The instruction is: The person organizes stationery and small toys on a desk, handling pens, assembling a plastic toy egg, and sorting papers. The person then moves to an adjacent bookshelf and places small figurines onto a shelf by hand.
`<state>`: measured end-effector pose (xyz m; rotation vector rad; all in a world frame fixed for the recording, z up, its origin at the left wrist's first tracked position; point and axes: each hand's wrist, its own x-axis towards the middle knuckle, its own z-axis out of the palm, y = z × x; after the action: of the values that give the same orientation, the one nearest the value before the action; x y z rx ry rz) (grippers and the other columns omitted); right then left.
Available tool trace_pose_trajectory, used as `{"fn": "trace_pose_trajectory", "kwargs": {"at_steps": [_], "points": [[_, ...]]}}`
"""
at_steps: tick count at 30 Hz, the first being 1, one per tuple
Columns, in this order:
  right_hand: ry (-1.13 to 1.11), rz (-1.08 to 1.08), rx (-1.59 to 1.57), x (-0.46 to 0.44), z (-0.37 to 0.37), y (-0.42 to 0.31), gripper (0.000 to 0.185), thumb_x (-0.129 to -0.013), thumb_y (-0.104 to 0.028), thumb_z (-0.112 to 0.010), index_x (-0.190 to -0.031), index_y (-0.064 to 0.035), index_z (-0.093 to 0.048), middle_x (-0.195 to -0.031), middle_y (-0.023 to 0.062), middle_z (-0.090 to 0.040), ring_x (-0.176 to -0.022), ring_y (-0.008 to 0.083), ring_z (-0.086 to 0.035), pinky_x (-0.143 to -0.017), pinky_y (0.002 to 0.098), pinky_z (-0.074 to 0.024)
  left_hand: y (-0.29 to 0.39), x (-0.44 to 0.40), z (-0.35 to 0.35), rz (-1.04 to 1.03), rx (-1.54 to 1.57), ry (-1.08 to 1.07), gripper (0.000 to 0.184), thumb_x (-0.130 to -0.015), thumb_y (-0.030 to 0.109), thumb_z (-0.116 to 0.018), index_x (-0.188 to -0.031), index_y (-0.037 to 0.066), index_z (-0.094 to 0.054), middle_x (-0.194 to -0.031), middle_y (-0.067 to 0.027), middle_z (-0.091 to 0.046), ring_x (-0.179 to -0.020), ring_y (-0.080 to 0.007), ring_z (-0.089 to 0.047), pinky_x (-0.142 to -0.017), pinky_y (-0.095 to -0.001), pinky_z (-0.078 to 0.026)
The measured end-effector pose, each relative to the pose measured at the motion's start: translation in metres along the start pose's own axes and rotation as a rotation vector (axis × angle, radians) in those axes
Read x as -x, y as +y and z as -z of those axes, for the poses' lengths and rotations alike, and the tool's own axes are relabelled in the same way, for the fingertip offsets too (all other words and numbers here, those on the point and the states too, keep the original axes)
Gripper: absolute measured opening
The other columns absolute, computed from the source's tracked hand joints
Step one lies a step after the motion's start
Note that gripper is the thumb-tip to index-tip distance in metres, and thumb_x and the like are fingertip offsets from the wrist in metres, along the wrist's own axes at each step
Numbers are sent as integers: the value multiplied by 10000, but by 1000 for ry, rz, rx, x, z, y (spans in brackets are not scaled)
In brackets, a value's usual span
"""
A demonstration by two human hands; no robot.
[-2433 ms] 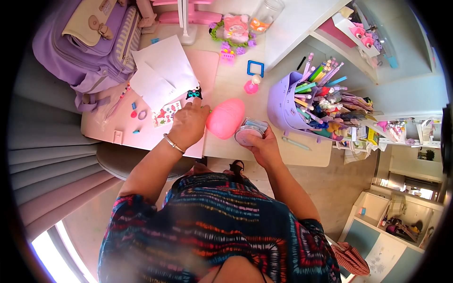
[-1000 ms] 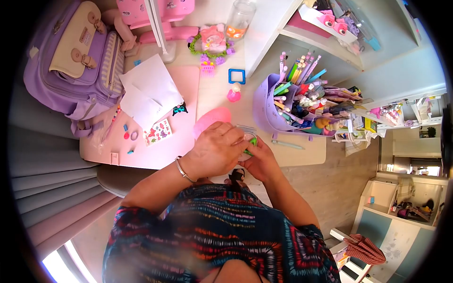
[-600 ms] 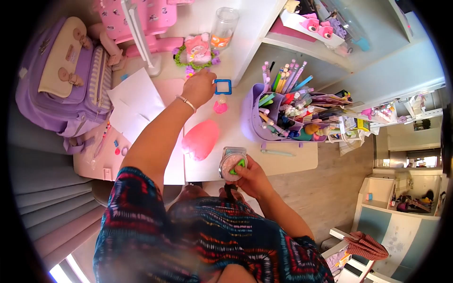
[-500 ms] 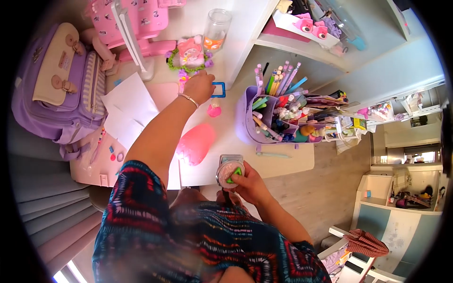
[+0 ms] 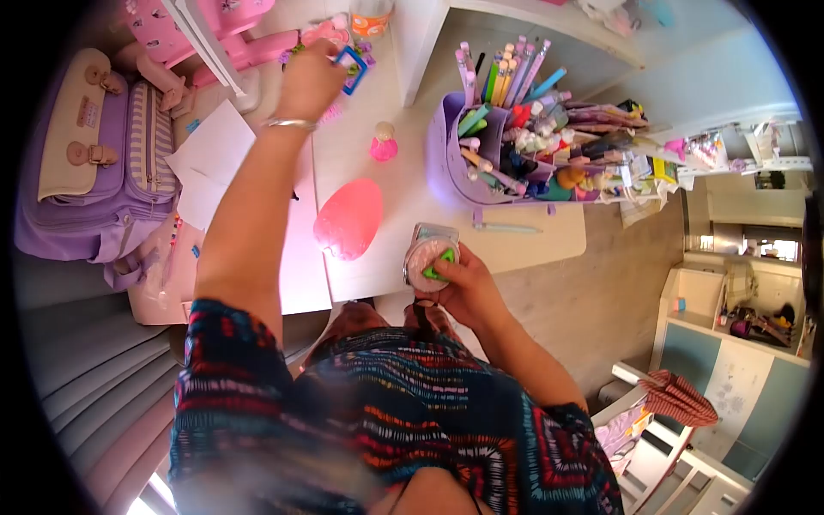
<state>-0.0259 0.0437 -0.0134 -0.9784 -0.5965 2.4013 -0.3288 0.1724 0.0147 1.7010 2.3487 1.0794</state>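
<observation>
Left hand: the left hand (image 5: 312, 81) reaches to the far side of the worktop (image 5: 399, 197), fingertips pinching a blue, square, hollow frame (image 5: 359, 79) by its edge.
Blue frame: tilted at the fingertips, in front of a jar with an orange pattern (image 5: 369, 24) and a pink figure (image 5: 328, 33), both cut off or partly covered.
Wrist: a silver-coloured bracelet (image 5: 292, 124) circles the left one.
Right hand: the right hand (image 5: 470, 285) is closed on a round, pale-pink, silver-rimmed case (image 5: 420, 264) near the worktop's front edge; its thumb presses a bright green piece (image 5: 444, 263) against the face.
Behind the round case: a clear, rectangular case (image 5: 436, 231), mostly covered.
Between the hands: a smooth, pink, egg-shaped object (image 5: 348, 216) lies on the worktop, and a small hot-pink piece with a pale round top (image 5: 384, 144) is farther back.
Right side: a lilac plastic organiser (image 5: 446, 159) packed with pens and pencils; a slim pale-green pen (image 5: 509, 227) lies just in front.
Left side: white paper sheets (image 5: 209, 163) beside a purple and cream backpack (image 5: 81, 184).
</observation>
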Motion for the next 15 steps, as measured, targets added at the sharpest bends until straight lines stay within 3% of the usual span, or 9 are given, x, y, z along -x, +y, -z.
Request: {"fn": "trace_pose_trajectory", "kwargs": {"at_steps": [2, 4, 6, 10, 11, 15], "points": [[16, -3, -78, -5, -3, 2, 398, -836, -154, -591, -1187, -58, -430, -1061, 92, -560, -930, 226, -592, -732, 369, -530, 19, 21, 45, 188, 423, -46, 230, -750, 65, -580, -959, -33, -570, -737, -107, -625, -605, -180, -611, -548, -299, -490], [56, -8, -135, -9, -9, 4, 370, -859, -173, -569, -1188, -76, -429, -1085, 82, -551, -952, 227, -582, -766, 404, -514, 30, 57, 79, 262, 593, -177, 165, -770, 42, -566, -914, -39, -558, -709, -56, -592, -550, -92, -559, -503, -227, -462], [86, 12, -184, -12, -18, 7, 356, -870, -203, -552, -1183, -83, -434, -1094, 76, -547, -958, 228, -576, -780, 421, -503, 42, 98, 93, 330, 838, -340, 91, -771, -20, -575, -843, -11, -521, -708, -52, -580, -549, -110, -577, -495, -230, -484], [137, 32, -261, -17, -33, 12, 331, -906, -278, -484, -1178, -94, -438, -1110, 70, -540, -964, 229, -566, -809, 426, -483, 47, 165, 83, 548, 1190, -637, 101, -806, -14, -571, -877, -12, -499, -743, -78, -578, -609, -152, -623, -530, -257, -536], [113, 52, -274, -18, -36, 14, 337, -915, -301, -460, -1178, -93, -437, -1108, 74, -541, -962, 228, -567, -811, 420, -484, 51, 175, 81, 592, 1238, -662, 110, -803, 16, -591, -875, 4, -508, -748, -79, -593, -644, -159, -630, -568, -278, -546], [-3, 127, -270, -14, -44, 22, 380, -938, -371, -381, -1182, -85, -435, -1097, 89, -547, -967, 227, -565, -821, 404, -484, 61, 200, 65, 607, 1176, -608, 100, -819, 52, -589, -860, 15, -507, -722, -57, -583, -590, -115, -592, -503, -219, -496]]}}
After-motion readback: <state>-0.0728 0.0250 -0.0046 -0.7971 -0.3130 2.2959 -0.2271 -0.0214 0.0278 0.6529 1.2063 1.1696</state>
